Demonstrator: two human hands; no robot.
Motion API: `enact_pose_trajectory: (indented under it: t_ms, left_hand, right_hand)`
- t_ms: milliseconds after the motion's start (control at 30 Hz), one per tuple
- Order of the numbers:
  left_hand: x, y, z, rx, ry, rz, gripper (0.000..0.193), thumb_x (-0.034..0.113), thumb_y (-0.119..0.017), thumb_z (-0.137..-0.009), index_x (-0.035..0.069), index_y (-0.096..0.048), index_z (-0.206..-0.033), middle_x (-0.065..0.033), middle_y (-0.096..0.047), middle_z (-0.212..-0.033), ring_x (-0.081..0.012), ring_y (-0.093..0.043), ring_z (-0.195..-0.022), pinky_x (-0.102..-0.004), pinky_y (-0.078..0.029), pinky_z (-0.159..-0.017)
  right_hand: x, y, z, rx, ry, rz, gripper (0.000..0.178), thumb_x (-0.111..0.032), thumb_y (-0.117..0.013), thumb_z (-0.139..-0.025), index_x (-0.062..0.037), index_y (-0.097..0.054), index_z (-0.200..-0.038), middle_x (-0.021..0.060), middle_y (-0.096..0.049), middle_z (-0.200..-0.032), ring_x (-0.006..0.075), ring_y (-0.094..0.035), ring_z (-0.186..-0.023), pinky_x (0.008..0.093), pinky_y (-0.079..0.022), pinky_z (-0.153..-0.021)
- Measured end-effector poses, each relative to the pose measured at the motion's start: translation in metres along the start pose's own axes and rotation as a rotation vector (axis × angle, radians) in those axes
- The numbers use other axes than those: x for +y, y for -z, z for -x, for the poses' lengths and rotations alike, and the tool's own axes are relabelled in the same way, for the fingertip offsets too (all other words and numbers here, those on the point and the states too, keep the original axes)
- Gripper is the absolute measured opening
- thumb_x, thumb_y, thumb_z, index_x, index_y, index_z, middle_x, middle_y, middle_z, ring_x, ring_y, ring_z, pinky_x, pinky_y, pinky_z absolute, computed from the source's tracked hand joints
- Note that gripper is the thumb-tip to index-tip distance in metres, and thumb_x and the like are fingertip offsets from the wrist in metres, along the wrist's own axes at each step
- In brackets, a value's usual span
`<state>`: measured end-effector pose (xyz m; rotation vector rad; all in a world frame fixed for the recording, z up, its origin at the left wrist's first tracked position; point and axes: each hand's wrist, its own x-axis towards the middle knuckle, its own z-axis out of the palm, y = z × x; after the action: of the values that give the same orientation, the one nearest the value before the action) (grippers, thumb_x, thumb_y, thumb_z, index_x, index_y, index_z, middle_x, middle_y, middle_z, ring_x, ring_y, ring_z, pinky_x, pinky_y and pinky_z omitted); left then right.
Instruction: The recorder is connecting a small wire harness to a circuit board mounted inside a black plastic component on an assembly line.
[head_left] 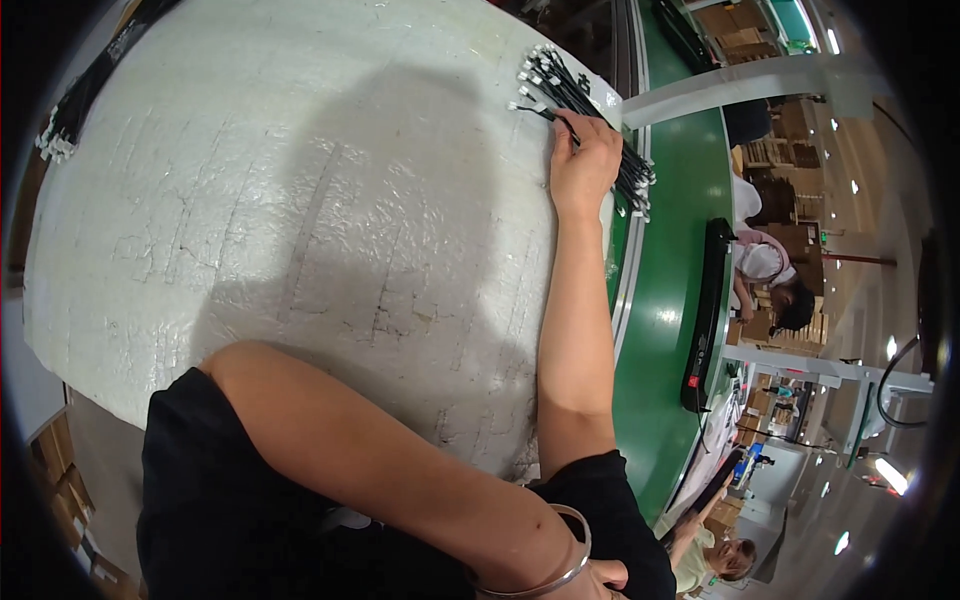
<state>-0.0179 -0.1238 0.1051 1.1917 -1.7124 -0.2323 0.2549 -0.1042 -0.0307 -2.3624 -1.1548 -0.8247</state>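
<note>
My right hand (587, 165) reaches to the far right edge of the pale work surface, back of the hand up. Its thumb and fingers are closed on a black cable (538, 109) with a white connector at its end. Under and beside the hand lies a bundle of black cables (570, 92), white connectors at both ends. My left forearm crosses in front of my body, a silver bangle at the wrist. Of my left hand (606, 574) only a part shows at the lower edge, by my right sleeve; its fingers are mostly hidden.
The wrapped, creased work surface (300, 220) fills the middle. Another bundle of black cables (75, 115) lies at its left edge. Right of it runs a green conveyor (665, 270) carrying a long black device (708, 315). A white post (720, 88) juts across it. Two people are beyond the conveyor.
</note>
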Motion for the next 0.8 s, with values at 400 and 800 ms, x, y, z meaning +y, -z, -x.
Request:
enact_pose_trajectory:
  t_ms: [400, 800]
  left_hand:
    - [0.017, 0.006, 0.013, -0.08, 0.054, 0.044, 0.059, 0.036, -0.048, -0.089, 0.038, -0.026, -0.144, -0.0175, -0.005, -0.155, -0.0437, -0.023, -0.135, -0.0504, -0.033, -0.104]
    - [0.022, 0.017, -0.006, -0.2, 0.151, 0.111, 0.059, 0.036, -0.048, -0.09, 0.039, -0.025, -0.144, -0.0177, -0.005, -0.155, -0.0435, -0.024, -0.135, -0.0502, -0.034, -0.103]
  right_hand:
    - [-0.046, 0.064, -0.022, -0.142, 0.062, 0.279, 0.029, 0.001, -0.057, -0.079, -0.0131, -0.07, -0.102, 0.0118, -0.063, -0.088, 0.0283, -0.061, -0.079, 0.0395, -0.047, -0.07]
    - [-0.058, 0.044, -0.003, -0.548, -0.019, -0.058, 0.017, -0.018, -0.054, -0.087, -0.0038, -0.062, -0.093, 0.0186, -0.063, -0.094, 0.0363, -0.062, -0.085, 0.0466, -0.049, -0.072]
